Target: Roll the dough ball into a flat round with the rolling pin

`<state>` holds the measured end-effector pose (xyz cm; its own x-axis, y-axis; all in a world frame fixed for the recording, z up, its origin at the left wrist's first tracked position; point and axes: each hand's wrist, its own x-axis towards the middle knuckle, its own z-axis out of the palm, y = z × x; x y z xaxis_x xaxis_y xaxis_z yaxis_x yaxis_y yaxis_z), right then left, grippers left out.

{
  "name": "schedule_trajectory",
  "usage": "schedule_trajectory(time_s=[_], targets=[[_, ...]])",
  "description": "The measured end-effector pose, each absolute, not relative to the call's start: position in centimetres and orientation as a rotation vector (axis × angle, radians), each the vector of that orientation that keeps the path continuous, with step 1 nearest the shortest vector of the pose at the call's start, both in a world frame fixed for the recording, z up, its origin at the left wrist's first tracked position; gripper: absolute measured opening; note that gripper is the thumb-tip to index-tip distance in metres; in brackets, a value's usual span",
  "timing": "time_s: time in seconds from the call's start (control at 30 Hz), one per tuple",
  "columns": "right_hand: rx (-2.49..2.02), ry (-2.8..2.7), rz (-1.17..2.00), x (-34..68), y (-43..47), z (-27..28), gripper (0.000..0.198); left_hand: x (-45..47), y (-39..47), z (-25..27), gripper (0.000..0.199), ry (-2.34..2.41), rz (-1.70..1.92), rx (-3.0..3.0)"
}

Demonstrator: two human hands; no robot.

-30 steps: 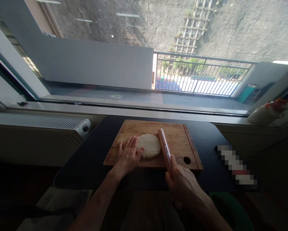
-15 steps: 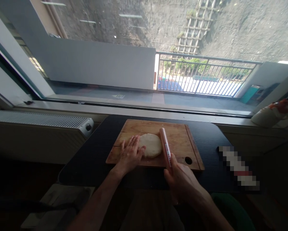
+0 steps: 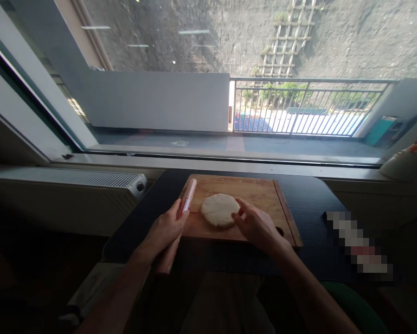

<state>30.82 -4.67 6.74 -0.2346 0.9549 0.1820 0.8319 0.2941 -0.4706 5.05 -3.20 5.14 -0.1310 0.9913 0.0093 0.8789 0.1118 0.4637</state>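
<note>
A flat round of dough (image 3: pixel 219 210) lies near the middle of a wooden cutting board (image 3: pixel 257 190), with a small crease in its surface. My left hand (image 3: pixel 166 227) is wrapped round a pinkish rolling pin (image 3: pixel 190 188) with a printed label, held slantwise over the board's left edge. The pin's near end sticks out past the front of the board. At the dough's right edge is my right hand (image 3: pixel 255 223), thumb and fingers curled onto the rim. Part of the board's round hole is hidden by this hand.
The board rests on a black table (image 3: pixel 312 199) below a large window. A white radiator (image 3: pixel 125 183) stands to the left. On the table's right lies a blurred-out item (image 3: pixel 359 246). A pale pot-like object (image 3: pixel 405 164) sits on the sill at the right.
The rolling pin has passed from my right hand to my left and moved to the board's left side. My right hand now touches the dough's right edge; my left has left the dough.
</note>
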Motion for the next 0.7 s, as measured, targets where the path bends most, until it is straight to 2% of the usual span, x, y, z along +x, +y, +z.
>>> schedule_trajectory(time_s=[0.1,0.17,0.3,0.7], targets=[[-1.916,-1.894,0.175,35.3,-2.7,4.8,0.042,5.3,-3.0,5.3,0.058,2.273,0.155,1.953],[-1.98,-1.842,0.068,36.7,-2.3,3.5,0.037,6.5,-3.2,5.3,0.059,2.249,0.048,2.078],[-1.96,-1.845,-0.045,36.6,-2.7,2.1,0.031,8.1,-3.6,5.7,0.059,2.204,-0.071,2.175],[-1.922,-1.859,-0.019,36.3,-3.0,2.3,0.029,7.9,-3.0,5.8,0.063,2.258,-0.12,2.101]])
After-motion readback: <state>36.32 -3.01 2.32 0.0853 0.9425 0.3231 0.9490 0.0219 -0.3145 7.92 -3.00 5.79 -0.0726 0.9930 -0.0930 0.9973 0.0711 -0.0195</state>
